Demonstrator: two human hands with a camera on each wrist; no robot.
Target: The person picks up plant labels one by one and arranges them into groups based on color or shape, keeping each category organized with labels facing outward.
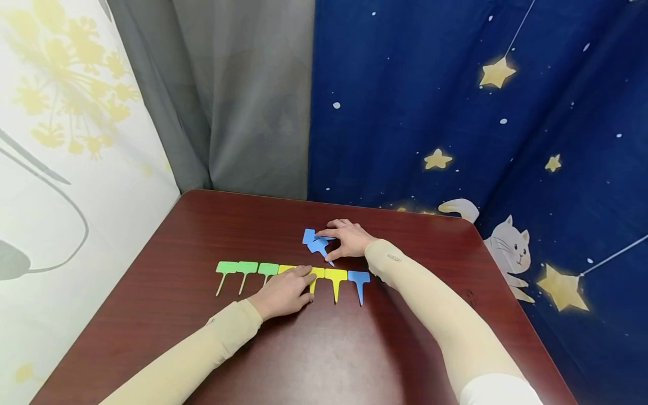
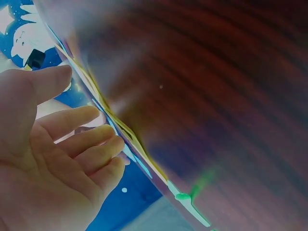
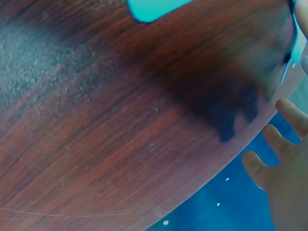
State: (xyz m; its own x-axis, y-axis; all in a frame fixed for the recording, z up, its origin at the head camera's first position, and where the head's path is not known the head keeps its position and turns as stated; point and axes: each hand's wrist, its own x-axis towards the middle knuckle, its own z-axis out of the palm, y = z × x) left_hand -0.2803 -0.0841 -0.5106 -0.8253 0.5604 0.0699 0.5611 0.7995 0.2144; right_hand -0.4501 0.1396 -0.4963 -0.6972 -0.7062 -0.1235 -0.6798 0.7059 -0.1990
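Observation:
T-shaped plastic plant labels lie in a row on the table, heads away from me. Green plant labels (image 1: 226, 267) are at the left, yellow plant labels (image 1: 336, 275) in the middle and one blue plant label (image 1: 359, 277) at the right end. My left hand (image 1: 284, 291) rests over the yellow ones, fingers extended, hiding part of them. Beyond the row, my right hand (image 1: 349, 238) touches a small overlapping pile of blue plant labels (image 1: 318, 245), thumb and forefinger apart. In the right wrist view, a blue plant label (image 3: 298, 45) shows beside those fingers.
The dark reddish wooden table (image 1: 314, 349) has rounded far corners. Behind it hang a grey curtain (image 1: 260, 101) and a blue star-patterned curtain (image 1: 395, 112). A white patterned cloth (image 1: 101, 185) hangs along the left side.

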